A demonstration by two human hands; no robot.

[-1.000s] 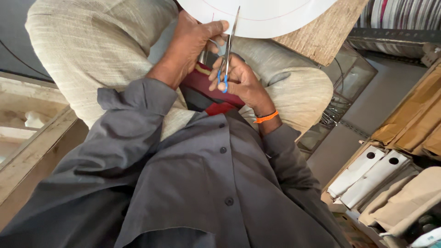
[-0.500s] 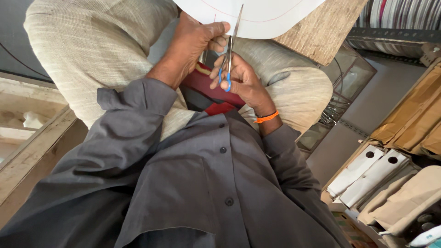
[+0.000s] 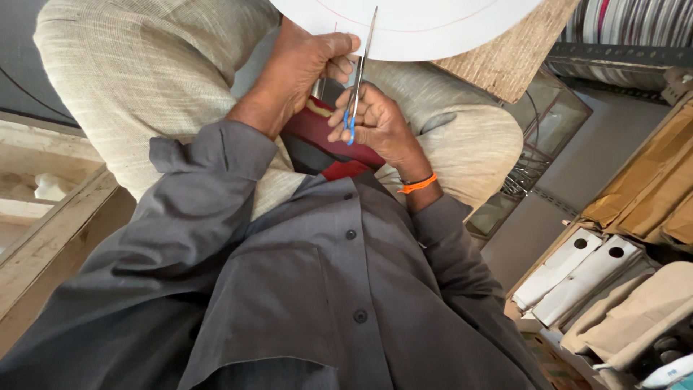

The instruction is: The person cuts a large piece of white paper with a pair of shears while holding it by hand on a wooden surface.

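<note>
Overhead, a wooden board [image 3: 516,61] carries the white sheet [image 3: 419,25]; folders [image 3: 577,278] stand right. Left hand [image 3: 303,61] pinches the sheet's edge. Right hand [image 3: 375,123], grip closed on scissors [image 3: 359,72], blades at that edge.

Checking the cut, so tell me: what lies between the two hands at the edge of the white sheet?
In the head view, the scissors' blades stand between the left hand and right hand, reaching into the white sheet.

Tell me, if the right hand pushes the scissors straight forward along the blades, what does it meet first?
Most likely the white sheet: the scissors in the right hand already point into its edge, beside the left hand.
</note>
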